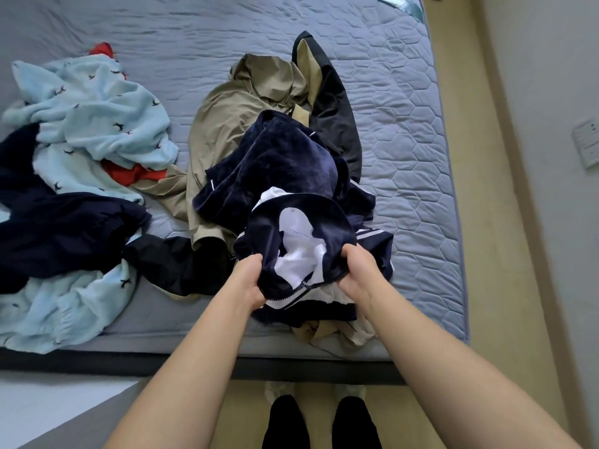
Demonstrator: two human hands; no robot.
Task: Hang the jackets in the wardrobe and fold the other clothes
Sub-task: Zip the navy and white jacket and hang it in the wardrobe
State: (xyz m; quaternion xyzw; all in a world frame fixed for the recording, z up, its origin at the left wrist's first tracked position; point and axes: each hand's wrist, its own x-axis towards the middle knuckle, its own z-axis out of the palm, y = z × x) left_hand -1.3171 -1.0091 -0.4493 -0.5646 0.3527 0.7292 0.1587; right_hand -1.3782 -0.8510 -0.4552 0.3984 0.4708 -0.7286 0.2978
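A navy velvet jacket (285, 170) with a white lining, a zip and white stripes lies bunched near the bed's front edge. My left hand (251, 280) and my right hand (358, 270) both grip its near end, lifting it slightly. Under it spreads a khaki jacket (233, 118) with black sleeves. Further left lie a pale blue fleece garment (97, 115) printed with small birds, a dark navy garment (58, 231) and a red piece (129, 173) tucked between them.
The clothes lie on a grey quilted mattress (405, 131). Its front edge runs just ahead of my feet (319, 419). A tan floor strip and a wall with a socket plate (586, 144) are on the right.
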